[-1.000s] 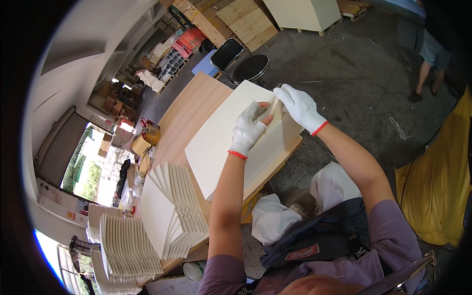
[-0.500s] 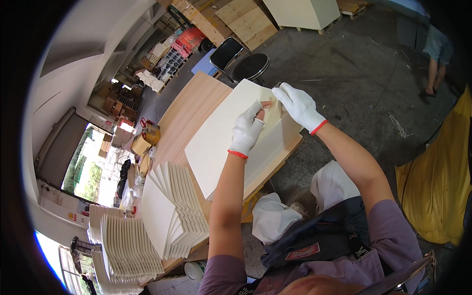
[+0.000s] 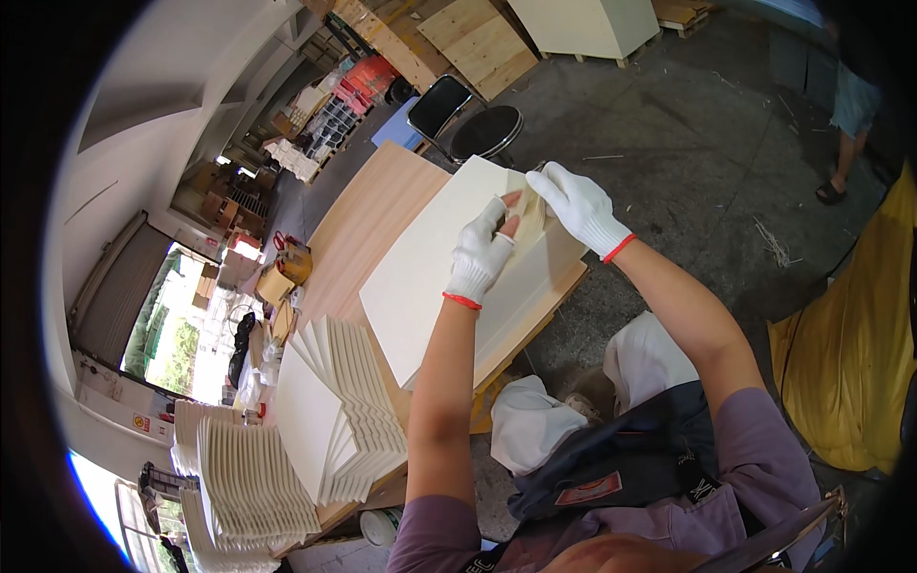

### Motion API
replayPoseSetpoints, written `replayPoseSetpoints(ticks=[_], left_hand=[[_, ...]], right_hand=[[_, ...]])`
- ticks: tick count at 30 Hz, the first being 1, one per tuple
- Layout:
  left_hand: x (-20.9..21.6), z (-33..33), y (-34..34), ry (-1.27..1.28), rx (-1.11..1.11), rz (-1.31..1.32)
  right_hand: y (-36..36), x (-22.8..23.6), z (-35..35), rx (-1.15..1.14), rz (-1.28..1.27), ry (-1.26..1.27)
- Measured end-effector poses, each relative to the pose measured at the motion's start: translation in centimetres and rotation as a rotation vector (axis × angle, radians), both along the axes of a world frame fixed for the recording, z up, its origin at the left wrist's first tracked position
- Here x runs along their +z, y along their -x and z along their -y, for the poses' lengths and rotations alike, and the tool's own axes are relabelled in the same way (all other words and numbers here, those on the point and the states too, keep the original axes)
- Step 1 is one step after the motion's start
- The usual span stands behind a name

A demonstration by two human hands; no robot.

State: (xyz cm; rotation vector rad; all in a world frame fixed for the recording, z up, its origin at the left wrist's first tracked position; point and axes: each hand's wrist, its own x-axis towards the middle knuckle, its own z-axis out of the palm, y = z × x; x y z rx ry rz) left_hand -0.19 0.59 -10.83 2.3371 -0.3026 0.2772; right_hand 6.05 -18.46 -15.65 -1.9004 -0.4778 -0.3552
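A stack of cream sheets (image 3: pixel 430 272) lies at the table's right edge, its far right corner bent and fanned into thin layers. My right hand (image 3: pixel 573 205), in a white knitted glove with a red cuff, is closed at that corner, fingertips pinching the sheet edges. A small dark spot shows at its fingertips, too small to make out. My left hand (image 3: pixel 480 250), gloved likewise with bare thumb and finger tips, rests over the stack beside the fanned layers. Its thumb and forefinger are apart.
Fanned cream sheets (image 3: pixel 330 411) and further piles (image 3: pixel 246 477) stand at the near left of the wooden table (image 3: pixel 368 196). Beyond it are a black chair (image 3: pixel 439 105) and a round stool (image 3: pixel 487 132). Yellow sheeting (image 3: pixel 845 372) hangs at right; a person (image 3: pixel 853 105) walks far right.
My left thumb and forefinger have spread apart over the stack. The right hand has shifted slightly left at the corner. The person at far right has stepped along.
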Motion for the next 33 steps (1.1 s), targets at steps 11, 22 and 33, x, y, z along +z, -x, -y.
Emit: replayPoseSetpoints(ticks=[11, 22, 33], left_hand=[[0.9, 1.0, 0.7, -0.191, 0.091, -0.063], [0.5, 0.7, 0.9, -0.115, 0.029, 0.087], [1.0, 1.3, 0.8, -0.188, 0.106, -0.098]], right_hand=[[-0.4, -0.6, -0.4, -0.063, 0.05, 0.027], [0.0, -0.2, -0.2, -0.049, 0.018, 0.017], [-0.4, -0.8, -0.3, -0.056, 0.017, 0.002]])
